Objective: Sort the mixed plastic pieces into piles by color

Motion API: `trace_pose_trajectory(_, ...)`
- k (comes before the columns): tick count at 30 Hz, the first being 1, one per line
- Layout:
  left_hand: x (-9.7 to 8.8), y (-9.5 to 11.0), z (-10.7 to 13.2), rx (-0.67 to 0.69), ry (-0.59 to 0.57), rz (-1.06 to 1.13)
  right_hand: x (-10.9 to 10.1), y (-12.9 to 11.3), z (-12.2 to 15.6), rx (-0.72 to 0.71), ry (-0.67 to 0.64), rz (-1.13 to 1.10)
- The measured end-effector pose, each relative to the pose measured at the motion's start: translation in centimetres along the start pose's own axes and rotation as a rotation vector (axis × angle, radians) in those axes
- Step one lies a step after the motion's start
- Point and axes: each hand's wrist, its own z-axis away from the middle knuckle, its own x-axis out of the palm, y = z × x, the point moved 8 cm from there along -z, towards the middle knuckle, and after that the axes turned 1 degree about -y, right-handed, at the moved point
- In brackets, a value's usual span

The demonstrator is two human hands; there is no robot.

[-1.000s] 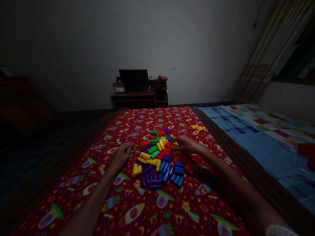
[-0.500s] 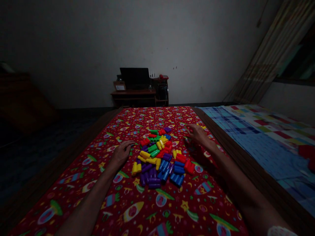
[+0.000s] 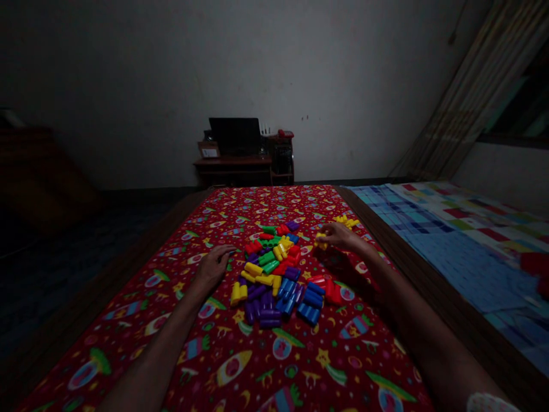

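Observation:
My right hand (image 3: 339, 236) pinches a yellow plastic block (image 3: 320, 241) at its fingertips, just above the red printed cloth (image 3: 223, 366). A small group of yellow blocks (image 3: 347, 222) lies beyond that hand. My left hand (image 3: 211, 266) rests flat on the cloth, holding nothing, beside the left side of a heap of multicoloured plastic blocks (image 3: 269, 274). Its fingertips almost reach the red and green blocks. Blue blocks (image 3: 306, 303) and purple blocks (image 3: 261, 312) lie at the near end of the heap, with red blocks (image 3: 328, 288) near my right forearm.
A wooden bed frame edge (image 3: 433, 274) runs along the cloth's right side, with checked blue bedding (image 3: 454, 246) beyond it. A dark floor lies to the left. A laptop (image 3: 235, 136) stands on a low wooden desk (image 3: 231, 162) by the far wall.
My right hand now holds a yellow block, and its fingers have closed. The yellow blocks by the blue group have gone from that spot. My left hand has not moved.

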Motion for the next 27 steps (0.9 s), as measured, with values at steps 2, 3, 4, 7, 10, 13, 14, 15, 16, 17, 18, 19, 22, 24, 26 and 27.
trace_pose_trajectory(2, 0.0, 0.0, 0.0, -0.004, 0.004, -0.002, -2.0, 2.9, 0.2, 0.121, 0.177, 0.067)
trace_pose_trajectory(3, 0.0, 0.1, 0.0, -0.005, 0.006, -0.004, -2.7, 3.9, 0.6, 0.173, 0.234, 0.114)
trace_pose_trajectory(4, 0.0, 0.1, 0.0, -0.005, 0.005, -0.006, -3.1, 4.5, 0.9, 0.216, 0.272, 0.161)
trace_pose_trajectory(7, -0.1, 0.1, 0.0, 0.000, 0.003, -0.013, -3.0, 3.7, 1.5, 0.247, 0.318, 0.264)
trace_pose_trajectory(10, -0.1, 0.0, 0.0, 0.004, 0.003, -0.010, -1.4, -0.8, 1.3, 0.055, 0.349, 0.201)
trace_pose_trajectory(13, 0.0, -0.2, 0.0, 0.007, -0.001, -0.006, 1.5, -7.1, 1.1, -0.328, 0.287, -0.002)
trace_pose_trajectory(14, 0.0, -0.3, 0.0, 0.007, 0.000, -0.006, 2.6, -8.9, 1.2, -0.445, 0.250, -0.053)
trace_pose_trajectory(15, 0.0, -0.4, 0.0, 0.007, 0.003, -0.007, 3.5, -10.3, 1.4, -0.537, 0.212, -0.086)
trace_pose_trajectory(16, 0.0, -0.4, 0.0, 0.007, 0.005, -0.009, 4.3, -11.4, 1.5, -0.602, 0.179, -0.106)
trace_pose_trajectory(17, 0.0, -0.4, 0.0, 0.007, 0.007, -0.011, 4.9, -12.0, 1.6, -0.643, 0.152, -0.121)
trace_pose_trajectory(18, 0.0, -0.4, 0.0, 0.008, 0.006, -0.012, 5.2, -12.2, 1.7, -0.660, 0.136, -0.139)
trace_pose_trajectory(19, 0.0, -0.4, 0.0, 0.008, 0.004, -0.014, 5.3, -12.1, 1.6, -0.654, 0.129, -0.166)
trace_pose_trajectory(22, 0.0, -0.3, 0.0, 0.006, -0.010, -0.018, 4.4, -10.0, 1.0, -0.527, 0.151, -0.260)
trace_pose_trajectory(24, 0.1, -0.2, 0.0, 0.005, -0.015, -0.022, 3.7, -7.9, 0.3, -0.411, 0.167, -0.307)
trace_pose_trajectory(26, 0.1, -0.2, 0.0, 0.002, -0.013, -0.027, 3.0, -5.8, -0.4, -0.321, 0.187, -0.359)
trace_pose_trajectory(27, 0.1, -0.2, 0.0, 0.000, -0.011, -0.030, 2.6, -4.8, -0.8, -0.284, 0.205, -0.399)
